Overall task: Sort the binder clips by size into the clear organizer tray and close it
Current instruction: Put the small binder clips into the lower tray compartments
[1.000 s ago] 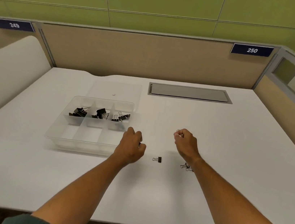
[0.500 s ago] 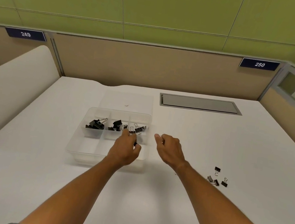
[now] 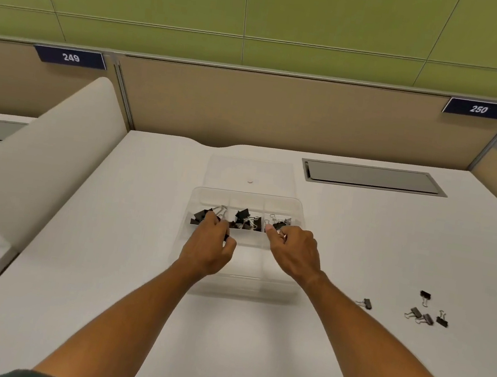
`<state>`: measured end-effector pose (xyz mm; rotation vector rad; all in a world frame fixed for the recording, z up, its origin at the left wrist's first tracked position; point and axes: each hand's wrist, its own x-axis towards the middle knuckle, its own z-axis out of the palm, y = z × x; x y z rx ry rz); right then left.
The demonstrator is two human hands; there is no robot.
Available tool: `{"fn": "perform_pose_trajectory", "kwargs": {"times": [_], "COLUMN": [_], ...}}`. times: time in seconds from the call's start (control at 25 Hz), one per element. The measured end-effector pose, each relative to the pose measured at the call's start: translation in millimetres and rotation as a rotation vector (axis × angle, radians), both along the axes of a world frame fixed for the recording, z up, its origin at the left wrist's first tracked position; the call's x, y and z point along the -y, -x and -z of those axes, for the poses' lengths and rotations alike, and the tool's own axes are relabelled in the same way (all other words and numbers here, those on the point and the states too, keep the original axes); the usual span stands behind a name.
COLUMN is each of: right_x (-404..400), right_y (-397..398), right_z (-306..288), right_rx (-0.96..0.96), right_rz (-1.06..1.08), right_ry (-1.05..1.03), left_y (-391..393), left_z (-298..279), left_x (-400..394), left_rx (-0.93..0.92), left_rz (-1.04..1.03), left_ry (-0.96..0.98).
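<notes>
Both hands reach forward over the clear organizer tray (image 3: 300, 210) on the counter (image 3: 133, 268): the left hand (image 3: 208, 246) curls its grip around a small dark clip above the left compartments, while the right hand (image 3: 294, 250) pinches something small at the right compartment; what it is I cannot tell. Half a second ago both hands were nearer the tray's front edge. Five loose binder clips (image 3: 421, 315) lie well apart on the right.

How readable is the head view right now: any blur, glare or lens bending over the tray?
Head view: even soft lighting, no glare; the clear plastic organizer tray nearly vanishes against the white desk; wide-angle bending bows the partition edges; the loose black binder clips look slightly soft.
</notes>
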<state>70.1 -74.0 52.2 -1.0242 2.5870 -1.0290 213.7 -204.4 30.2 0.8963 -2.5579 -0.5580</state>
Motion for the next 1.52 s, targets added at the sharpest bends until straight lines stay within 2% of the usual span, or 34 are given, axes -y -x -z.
{"fn": "perform_pose_trajectory", "kwargs": {"times": [0.24,0.52,1.0,1.12,1.4,1.52], "right_x": [21.3,26.3,39.4,46.7,78.1,92.4], "right_y": [-19.8,-21.2,-17.5,-21.3,-48.4,-61.2], "right_z": [5.0,8.6,13.8,13.6,11.6,10.5], "right_rx": [0.007,0.001,0.036,0.049,0.149,0.06], "right_rz": [0.03,0.038,-0.112,-0.182,-0.389,-0.508], "right_ry": [0.004,-0.002,-0.017,-0.005,-0.077,-0.207], "left_y": [-42.8,-23.8,-19.0,-24.7,-44.9,-56.9], "left_z": [9.4,24.0,30.5,26.1,11.8,11.8], "left_x": [42.2,47.5,60.6,59.0,65.5,69.0], "left_rx": [0.063,0.162,0.366,0.314,0.147,0.151], "left_rz": [-0.068,0.158,0.23,0.211,0.055,0.001], "left_ry": [0.0,0.074,-0.125,-0.094,0.153,0.142]}}
